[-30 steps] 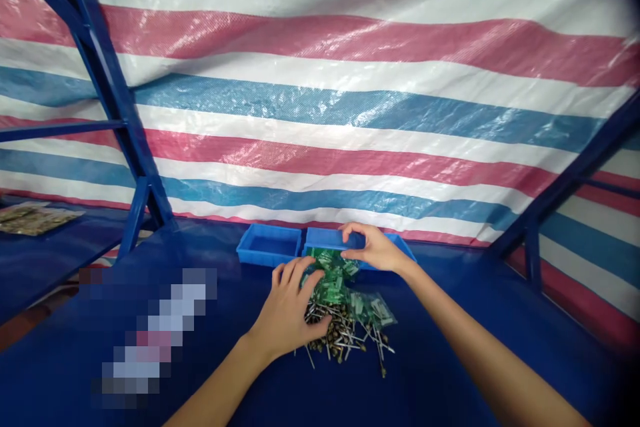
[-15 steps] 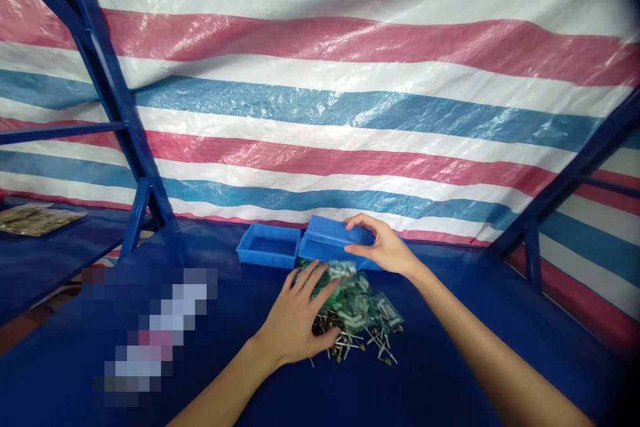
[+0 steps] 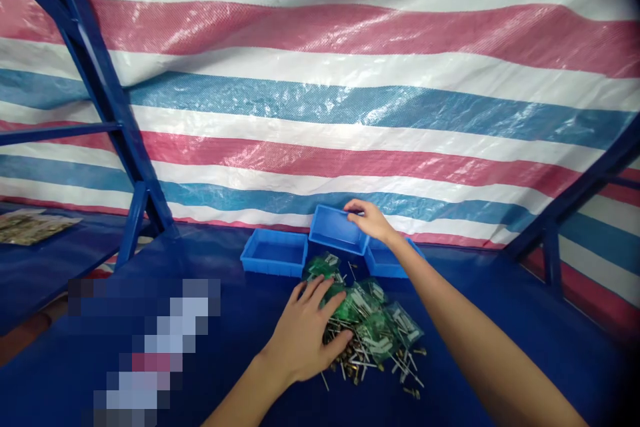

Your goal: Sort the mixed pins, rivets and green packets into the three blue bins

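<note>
Three blue bins stood behind one heap of parts. The right hand gripped the raised bin, lifted higher than before above two resting bins. The left hand lay open-fingered on the heap.

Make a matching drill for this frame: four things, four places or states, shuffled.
Things:
1. left hand
2. right hand
3. left tray
4. bag of parts

Places or states:
A. lying far left on the next table
B. flat on the table, untouched
C. pressed on the pile of green boards and pins
D. holding the lifted tray

Pairs: 1-C, 2-D, 3-B, 4-A
</note>
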`<state>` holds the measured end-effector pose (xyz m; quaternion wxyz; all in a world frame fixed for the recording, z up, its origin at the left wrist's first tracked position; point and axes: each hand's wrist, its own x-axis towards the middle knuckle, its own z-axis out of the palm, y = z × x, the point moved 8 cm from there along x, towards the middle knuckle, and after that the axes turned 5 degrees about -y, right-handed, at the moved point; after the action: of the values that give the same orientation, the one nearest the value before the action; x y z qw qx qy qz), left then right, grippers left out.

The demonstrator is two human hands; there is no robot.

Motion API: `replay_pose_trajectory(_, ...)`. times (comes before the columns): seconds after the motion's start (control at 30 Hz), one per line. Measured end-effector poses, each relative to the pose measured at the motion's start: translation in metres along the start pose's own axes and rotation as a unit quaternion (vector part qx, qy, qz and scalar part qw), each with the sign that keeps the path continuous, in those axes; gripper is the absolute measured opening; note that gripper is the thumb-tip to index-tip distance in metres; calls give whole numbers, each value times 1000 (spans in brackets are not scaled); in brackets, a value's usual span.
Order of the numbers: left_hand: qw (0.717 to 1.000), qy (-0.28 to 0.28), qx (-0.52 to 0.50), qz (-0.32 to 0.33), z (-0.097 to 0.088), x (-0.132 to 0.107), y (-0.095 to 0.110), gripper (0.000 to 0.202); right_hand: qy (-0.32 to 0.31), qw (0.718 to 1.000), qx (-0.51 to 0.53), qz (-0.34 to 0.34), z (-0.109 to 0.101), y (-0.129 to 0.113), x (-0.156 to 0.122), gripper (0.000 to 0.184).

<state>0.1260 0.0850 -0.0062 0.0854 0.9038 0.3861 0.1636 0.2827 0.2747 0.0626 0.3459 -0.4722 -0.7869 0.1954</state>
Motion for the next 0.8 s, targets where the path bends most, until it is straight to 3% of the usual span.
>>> replay_pose_trajectory(0.17,1000,-17,-14,-6,4,-1,-1,56,-23,999,-35,7,18,25,7,19)
replay_pose_trajectory(0.3,1000,10,6,5,-6,1,2,58,-56,996,-74,-6,35,31,0,22)
replay_pose_trajectory(0.4,995,89,42,-36,-23,1,-8,48,-78,991,-105,-21,45,29,-9,31)
replay_pose_trajectory(0.53,957,220,84,-172,-43,-8,-41,44,-101,985,-141,-24,52,26,-18,36)
replay_pose_trajectory(0.63,954,216,88,-186,-38,-8,-54,39,-99,981,-163,-10,54,24,-22,36)
replay_pose_trajectory(0.8,972,168,56,-157,-25,0,-55,37,-75,978,-188,39,56,23,-25,35)
